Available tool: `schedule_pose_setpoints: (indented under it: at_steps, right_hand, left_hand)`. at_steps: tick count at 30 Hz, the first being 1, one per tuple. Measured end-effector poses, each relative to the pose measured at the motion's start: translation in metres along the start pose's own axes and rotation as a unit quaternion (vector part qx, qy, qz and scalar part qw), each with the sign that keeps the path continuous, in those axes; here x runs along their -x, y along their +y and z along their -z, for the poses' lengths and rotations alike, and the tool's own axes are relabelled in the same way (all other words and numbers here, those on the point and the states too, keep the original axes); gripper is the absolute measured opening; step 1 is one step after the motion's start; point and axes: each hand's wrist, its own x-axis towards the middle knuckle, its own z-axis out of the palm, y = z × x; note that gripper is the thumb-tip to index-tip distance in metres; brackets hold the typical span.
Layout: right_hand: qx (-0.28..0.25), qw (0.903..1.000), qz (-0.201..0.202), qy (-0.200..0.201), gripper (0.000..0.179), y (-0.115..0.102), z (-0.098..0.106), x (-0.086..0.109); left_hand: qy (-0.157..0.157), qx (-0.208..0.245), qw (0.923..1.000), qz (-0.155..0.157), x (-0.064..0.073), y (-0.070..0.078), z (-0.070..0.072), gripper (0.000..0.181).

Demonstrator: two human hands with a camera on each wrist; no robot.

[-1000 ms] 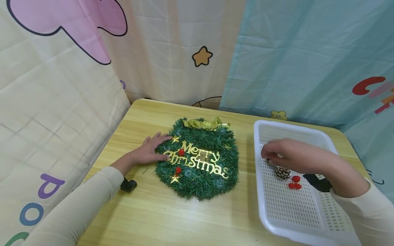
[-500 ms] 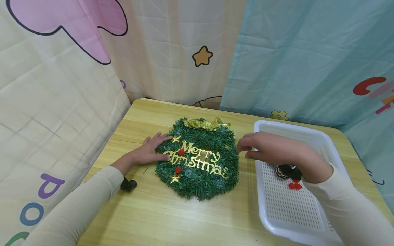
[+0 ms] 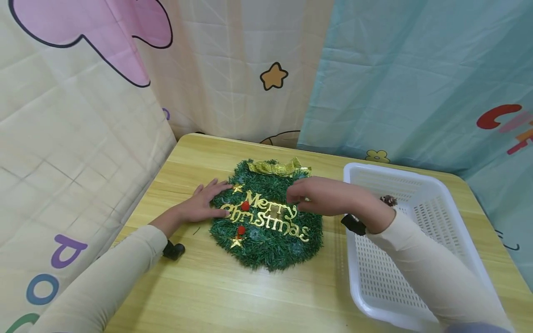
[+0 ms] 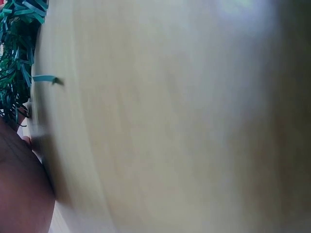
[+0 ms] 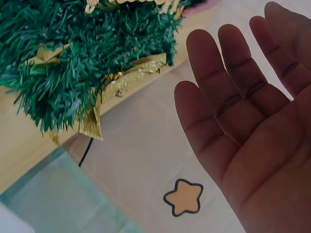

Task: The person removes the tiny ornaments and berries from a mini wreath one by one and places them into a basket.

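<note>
A green tinsel wreath (image 3: 266,256) lies on the table, bearing gold "Merry Christmas" lettering (image 3: 287,226), a gold ribbon (image 3: 276,168), small gold stars (image 3: 236,242) and red balls (image 3: 241,230). My left hand (image 3: 200,203) rests on the wreath's left edge with fingers spread. Over the upper right of the wreath hovers my right hand (image 3: 322,196), fingers bent downward. In the right wrist view its fingers (image 5: 206,53) look loosely bent, with thumb and index tips close together. Whether anything small lies between those tips is hidden.
A white perforated basket (image 3: 354,277) stands on the right, partly covered by the right arm, with a pinecone (image 3: 389,200) showing in it. Patterned curtains (image 3: 250,69) hang behind and beside the wooden table (image 3: 258,305). Part of a black wrist device (image 3: 174,250) shows below the left wrist.
My right hand has moved left from above the basket, past its rim, to over the wreath's right part. The left hand and the wreath have stayed in place.
</note>
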Motion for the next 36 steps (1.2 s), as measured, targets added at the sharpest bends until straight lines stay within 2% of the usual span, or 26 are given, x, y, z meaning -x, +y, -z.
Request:
schedule_pose_setpoints:
  at_steps: [7,13,22,36]
  right_hand:
    - [-0.007,0.9998,0.012,-0.016,0.008,0.004,-0.008,-0.029]
    - [-0.009,0.9996,0.025,-0.011,0.009,0.005,-0.013,-0.047]
    - [-0.024,0.9994,0.000,-0.027,0.029,0.012,-0.024,-0.071]
    - [-0.018,0.9993,-0.007,-0.033,0.031,0.013,-0.044,-0.102]
  left_hand:
    - [-0.001,-0.004,1.0000,0.000,0.000,-0.001,0.000,0.083]
    - [-0.002,-0.002,1.0000,0.000,0.000,-0.002,-0.001,0.083]
    - [-0.002,0.000,1.0000,0.002,0.000,-0.001,0.001,0.082]
    - [-0.005,0.003,1.0000,0.003,0.000,-0.002,0.001,0.081]
